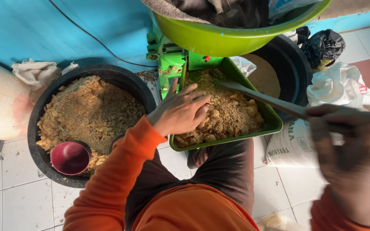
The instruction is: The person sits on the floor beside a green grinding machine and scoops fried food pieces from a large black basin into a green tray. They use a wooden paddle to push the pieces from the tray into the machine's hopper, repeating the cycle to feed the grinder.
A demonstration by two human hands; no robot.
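Blurred and nearest, right hand (347, 162) is gripping a long stick (262, 98), fingers closed around it. Left hand (180, 112), fingers loosely open, is pressing crumbly meal (232, 115) in the green tray (275, 124); stirring gently should be keeping crumbs inside.

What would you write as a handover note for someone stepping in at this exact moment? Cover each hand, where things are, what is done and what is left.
Left hand: pressed palm-down into the crumbly meal in the green tray.
Right hand: gripping a grey stick whose tip is in the same tray.
Done: tray is heaped.
Left: black tub beside it is full, with a maroon cup in it.
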